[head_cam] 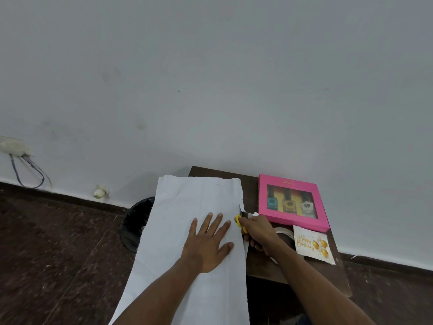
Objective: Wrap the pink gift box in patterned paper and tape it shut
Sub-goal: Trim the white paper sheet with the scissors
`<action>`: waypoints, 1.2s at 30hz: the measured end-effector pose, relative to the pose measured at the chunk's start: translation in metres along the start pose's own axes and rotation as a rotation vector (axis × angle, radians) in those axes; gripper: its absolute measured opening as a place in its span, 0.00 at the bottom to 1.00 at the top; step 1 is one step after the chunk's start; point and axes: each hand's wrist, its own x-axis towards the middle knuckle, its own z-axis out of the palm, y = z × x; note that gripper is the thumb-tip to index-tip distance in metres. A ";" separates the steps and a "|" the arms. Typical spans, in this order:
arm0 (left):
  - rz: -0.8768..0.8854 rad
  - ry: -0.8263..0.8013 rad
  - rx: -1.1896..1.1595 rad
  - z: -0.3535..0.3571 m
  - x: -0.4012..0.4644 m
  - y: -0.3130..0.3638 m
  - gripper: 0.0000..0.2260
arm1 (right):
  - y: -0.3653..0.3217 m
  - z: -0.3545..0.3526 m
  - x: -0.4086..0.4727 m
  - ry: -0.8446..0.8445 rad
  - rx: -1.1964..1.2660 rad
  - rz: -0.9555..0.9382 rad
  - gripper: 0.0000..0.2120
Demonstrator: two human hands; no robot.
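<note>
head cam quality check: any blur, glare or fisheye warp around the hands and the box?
Head view: soft, even light, no glare. Left hand flat on the paper and right hand on the scissors read fairly sharp. Pink box is clear, but its bottle labels are too small to read. Wide-angle warp bends the floor line and tilts the table. A faint shadow falls left of the paper.

1. The gift box [293,184] is bright pink; its window shows three nail polish bottles [289,204]: teal, yellow-gold and white, against a yellow backing.
2. The wrapping paper [187,207] left of the box shows a plain white side with faint creases.
3. The scissors [241,222] have yellow handles and a grey blade.
4. The birthday card [314,245] below the box is white with gold lettering and gold balloons.
5. The worktop [262,266] is dark brown.
6. The bin [137,221] left of the paper is black.
</note>
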 end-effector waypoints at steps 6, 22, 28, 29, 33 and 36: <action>0.001 0.002 0.005 -0.001 0.000 0.000 0.47 | 0.000 0.000 0.000 -0.011 0.001 0.017 0.18; -0.044 -0.024 -0.017 -0.005 -0.009 0.004 0.34 | -0.002 -0.001 0.002 0.012 0.005 -0.005 0.19; -0.018 -0.006 -0.031 -0.004 -0.010 0.004 0.43 | -0.004 0.000 0.005 0.027 0.034 -0.006 0.20; -0.015 -0.004 -0.029 -0.003 -0.010 0.004 0.43 | -0.005 0.000 0.006 0.034 0.035 -0.009 0.21; -0.010 0.000 -0.036 -0.003 -0.012 0.003 0.42 | -0.009 0.001 0.009 0.042 0.041 -0.014 0.21; -0.006 0.006 -0.030 -0.003 -0.012 0.003 0.42 | -0.008 0.002 0.010 0.037 0.039 -0.013 0.20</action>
